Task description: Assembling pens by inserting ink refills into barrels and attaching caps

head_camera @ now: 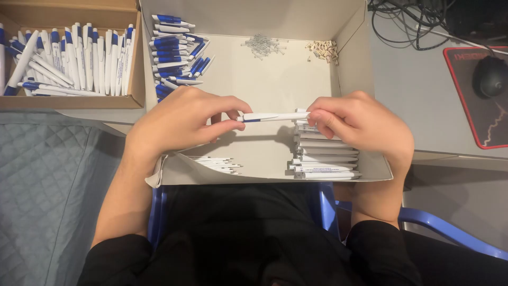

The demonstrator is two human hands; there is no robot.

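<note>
Both hands meet over the white tray. The left hand pinches the blue-tipped end of a white pen between thumb and fingers; the right hand grips the other end. Held level between them, the pen sits as if its halves are being pressed or twisted together.

Parts lie sorted around it: white barrels stacked at 4 o'clock, blue caps at 10, springs at 12, small tan pieces at 1, refills at 7. A cardboard box of finished pens stands at 9. A grey desk carries a mouse and cables at 2; a blue chair shows below.
</note>
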